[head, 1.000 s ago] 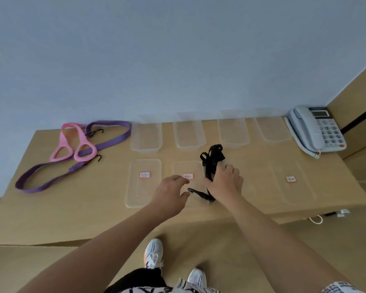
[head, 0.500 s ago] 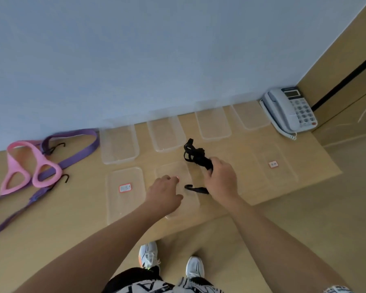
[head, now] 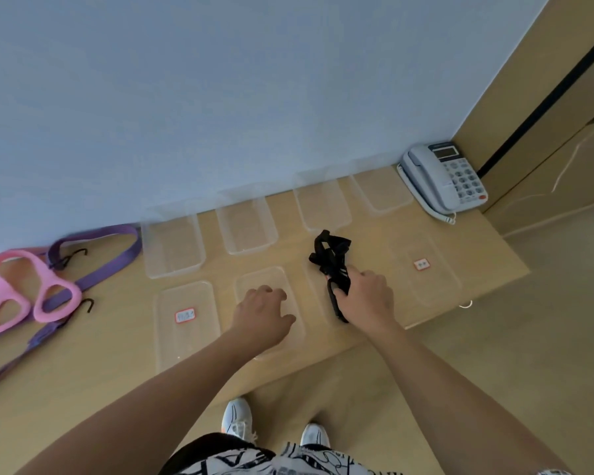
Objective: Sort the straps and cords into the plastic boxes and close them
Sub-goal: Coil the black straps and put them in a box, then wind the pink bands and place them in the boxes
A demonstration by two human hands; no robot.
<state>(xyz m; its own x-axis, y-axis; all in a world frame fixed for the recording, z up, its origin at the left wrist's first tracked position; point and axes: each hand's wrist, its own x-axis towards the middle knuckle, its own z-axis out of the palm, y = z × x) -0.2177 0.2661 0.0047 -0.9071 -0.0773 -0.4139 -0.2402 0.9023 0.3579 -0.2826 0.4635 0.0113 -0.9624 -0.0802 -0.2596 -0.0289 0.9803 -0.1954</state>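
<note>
My right hand (head: 366,298) grips a bundled black strap (head: 331,257) just above the table, over a flat clear lid (head: 314,286). My left hand (head: 263,311) lies with loosely curled fingers over the neighbouring lid (head: 275,277) and holds nothing. Four clear plastic boxes stand open along the wall: (head: 174,246), (head: 246,226), (head: 323,205), (head: 381,190). Two more lids with red labels lie in the front row (head: 186,337), (head: 429,279). A purple strap (head: 98,265) with black hooks and a pink double-loop band (head: 21,296) lie at the left.
A grey desk phone (head: 443,180) sits at the table's back right corner. The wooden table's (head: 83,365) front edge runs close below the lids. A wooden cabinet (head: 546,132) stands to the right. My shoes show on the floor below.
The view has swung so the table sits lower and further left. My right hand has carried the black strap slightly right, over the third lid. My left hand stays over the second lid.
</note>
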